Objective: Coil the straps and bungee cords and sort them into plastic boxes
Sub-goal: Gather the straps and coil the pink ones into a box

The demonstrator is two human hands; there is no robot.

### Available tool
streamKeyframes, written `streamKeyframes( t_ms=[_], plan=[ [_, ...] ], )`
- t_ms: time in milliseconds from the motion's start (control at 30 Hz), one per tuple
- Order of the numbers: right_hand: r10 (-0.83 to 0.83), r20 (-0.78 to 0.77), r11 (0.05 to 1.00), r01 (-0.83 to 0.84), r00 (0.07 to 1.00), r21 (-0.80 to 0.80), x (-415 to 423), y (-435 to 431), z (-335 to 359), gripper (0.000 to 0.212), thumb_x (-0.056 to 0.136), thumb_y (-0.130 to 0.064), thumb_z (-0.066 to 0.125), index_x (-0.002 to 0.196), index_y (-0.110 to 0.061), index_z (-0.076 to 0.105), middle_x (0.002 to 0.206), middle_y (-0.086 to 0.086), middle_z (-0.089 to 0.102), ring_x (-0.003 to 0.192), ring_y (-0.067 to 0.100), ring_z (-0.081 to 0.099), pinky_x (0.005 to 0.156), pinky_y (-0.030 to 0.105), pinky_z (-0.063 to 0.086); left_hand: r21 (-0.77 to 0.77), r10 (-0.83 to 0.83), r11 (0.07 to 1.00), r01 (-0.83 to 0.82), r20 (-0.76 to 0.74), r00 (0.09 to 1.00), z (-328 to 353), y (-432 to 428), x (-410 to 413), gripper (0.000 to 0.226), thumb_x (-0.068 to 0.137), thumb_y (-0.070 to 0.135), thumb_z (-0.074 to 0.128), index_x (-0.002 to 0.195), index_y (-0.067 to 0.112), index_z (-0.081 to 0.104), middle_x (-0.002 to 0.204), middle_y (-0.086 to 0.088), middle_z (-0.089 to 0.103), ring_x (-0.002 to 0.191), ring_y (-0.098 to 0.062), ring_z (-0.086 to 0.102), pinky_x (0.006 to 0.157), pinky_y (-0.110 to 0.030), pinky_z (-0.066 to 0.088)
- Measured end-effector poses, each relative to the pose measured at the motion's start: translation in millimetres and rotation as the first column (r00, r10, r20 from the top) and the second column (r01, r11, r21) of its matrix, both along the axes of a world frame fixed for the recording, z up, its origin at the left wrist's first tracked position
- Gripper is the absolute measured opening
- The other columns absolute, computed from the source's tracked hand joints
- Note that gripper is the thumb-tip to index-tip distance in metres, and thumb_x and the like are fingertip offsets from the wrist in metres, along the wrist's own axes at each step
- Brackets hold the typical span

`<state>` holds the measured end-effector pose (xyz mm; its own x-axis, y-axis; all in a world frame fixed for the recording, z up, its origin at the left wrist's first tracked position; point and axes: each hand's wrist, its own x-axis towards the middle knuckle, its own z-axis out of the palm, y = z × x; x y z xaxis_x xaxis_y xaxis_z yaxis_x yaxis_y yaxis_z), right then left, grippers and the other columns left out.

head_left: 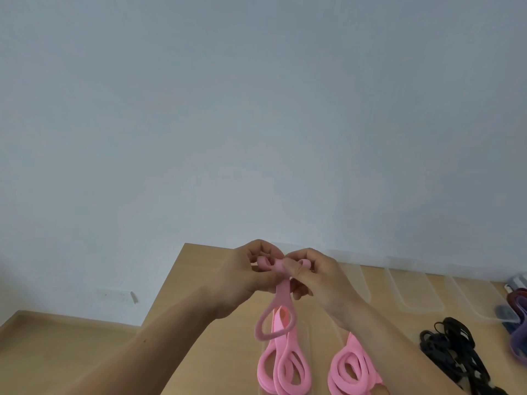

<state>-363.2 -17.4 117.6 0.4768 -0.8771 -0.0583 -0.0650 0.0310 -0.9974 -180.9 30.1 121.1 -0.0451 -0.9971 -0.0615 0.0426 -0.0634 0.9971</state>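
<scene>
A pink strap (281,297) hangs from both hands, raised above the wooden table (216,337). My left hand (245,276) pinches its folded top end, and my right hand (319,276) grips the same end from the other side. Below the hands the strap falls in loops. Two coiled pink bundles lie on the table, one (283,372) under the hanging loop and another (353,372) partly hidden by my right forearm. Clear plastic boxes (413,292) lie along the table's far edge.
A tangle of black cords (453,352) lies at the right. A purple strap (520,334) and dark items (506,313) sit at the far right edge, by a clear box. The table's left edge runs diagonally; wooden floor (65,346) lies beyond it, a pale wall behind.
</scene>
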Motion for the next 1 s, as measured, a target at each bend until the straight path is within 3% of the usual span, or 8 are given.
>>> streamKeyframes(
  t_ms=[133, 267, 433, 567, 700, 800, 867, 1000],
  plan=[
    [-0.012, -0.008, 0.999, 0.012, 1.0, -0.045, 1.4, 1.7, -0.4, 0.018, 0.084, -0.024, 0.077, 0.098, -0.014, 0.069, 0.075, 0.004, 0.07, 0.063, 0.022, 0.063, 0.061, 0.032, 0.055, 0.005, -0.004, 1.0, 0.004, 0.024, 1.0, -1.6, 1.7, -1.0, 0.042, 0.077, 0.003, 0.079, 0.112, 0.009, 0.058, 0.106, -0.02, 0.067, 0.089, -0.033, 0.072, 0.079, -0.039, 0.06],
    [-0.01, 0.005, 0.997, 0.01, 1.0, -0.08, 3.2, 1.9, -1.7, 0.02, 0.08, -0.019, 0.081, 0.094, -0.029, 0.072, 0.088, -0.001, 0.073, 0.082, 0.019, 0.071, 0.076, 0.039, 0.061, 0.089, -0.032, 0.996, 0.03, 0.022, 0.999, -1.7, 2.5, -0.1, 0.046, 0.073, 0.003, 0.072, 0.117, 0.002, 0.057, 0.114, -0.028, 0.065, 0.099, -0.04, 0.069, 0.086, -0.048, 0.059],
    [-0.014, -0.049, 0.985, 0.006, 0.999, -0.17, 3.4, 4.0, -5.6, 0.032, 0.078, -0.018, 0.082, 0.097, -0.039, 0.067, 0.096, -0.011, 0.071, 0.089, 0.014, 0.069, 0.078, 0.033, 0.061, 0.193, -0.149, 0.969, 0.156, -0.051, 0.988, 4.3, 4.2, 7.0, 0.048, 0.072, 0.028, 0.072, 0.109, -0.001, 0.061, 0.105, -0.024, 0.07, 0.09, -0.037, 0.07, 0.08, -0.042, 0.059],
    [0.017, -0.076, 0.984, -0.03, 0.997, -0.175, 2.7, 5.7, -11.3, 0.038, 0.077, -0.015, 0.081, 0.102, -0.037, 0.066, 0.097, -0.01, 0.071, 0.091, 0.015, 0.071, 0.079, 0.033, 0.06, 0.203, -0.165, 0.964, 0.173, -0.057, 0.985, 2.7, 3.5, 7.8, 0.017, 0.09, 0.027, 0.064, 0.084, 0.015, 0.074, 0.089, -0.014, 0.073, 0.082, -0.035, 0.072, 0.074, -0.038, 0.059],
    [-0.009, -0.083, 0.99, -0.003, 0.997, -0.143, -1.5, 4.0, -10.6, 0.041, 0.071, -0.017, 0.085, 0.105, -0.031, 0.065, 0.094, 0.0, 0.073, 0.087, 0.019, 0.072, 0.077, 0.03, 0.06, 0.165, -0.107, 0.98, 0.114, -0.052, 0.993, -0.6, 2.4, 6.3, 0.033, 0.086, 0.022, 0.075, 0.107, 0.0, 0.062, 0.097, -0.024, 0.072, 0.082, -0.033, 0.071, 0.07, -0.036, 0.057],
    [0.065, -0.067, 0.995, -0.069, 0.996, -0.066, -8.4, 2.0, -8.1, 0.028, 0.081, -0.015, 0.078, 0.107, -0.02, 0.067, 0.094, 0.003, 0.074, 0.084, 0.021, 0.072, 0.073, 0.031, 0.059, 0.11, -0.074, 0.991, 0.077, -0.03, 0.997, -0.4, 1.8, 4.6, 0.037, 0.083, 0.019, 0.079, 0.109, -0.001, 0.06, 0.099, -0.022, 0.071, 0.082, -0.032, 0.071, 0.07, -0.034, 0.056],
    [0.114, -0.056, 0.993, -0.115, 0.992, -0.019, -10.1, 4.2, -7.4, 0.017, 0.086, -0.023, 0.073, 0.102, -0.016, 0.069, 0.089, 0.005, 0.074, 0.076, 0.022, 0.071, 0.068, 0.031, 0.058, 0.072, -0.027, 0.997, 0.029, -0.028, 0.999, 0.2, 1.1, 2.6, 0.035, 0.082, 0.014, 0.079, 0.108, 0.001, 0.061, 0.102, -0.021, 0.068, 0.076, -0.029, 0.07, 0.068, -0.032, 0.055],
    [0.091, -0.059, 0.996, -0.09, 0.994, 0.026, -10.0, 6.4, -3.6, 0.033, 0.083, -0.051, 0.066, 0.087, -0.018, 0.073, 0.08, 0.009, 0.072, 0.067, 0.025, 0.069, 0.062, 0.031, 0.056, 0.011, -0.023, 1.0, 0.022, 0.083, 0.996, -2.0, 0.9, -1.3, 0.031, 0.082, 0.001, 0.077, 0.109, 0.006, 0.061, 0.111, -0.014, 0.065, 0.076, -0.023, 0.066, 0.071, -0.03, 0.055]
  ],
)
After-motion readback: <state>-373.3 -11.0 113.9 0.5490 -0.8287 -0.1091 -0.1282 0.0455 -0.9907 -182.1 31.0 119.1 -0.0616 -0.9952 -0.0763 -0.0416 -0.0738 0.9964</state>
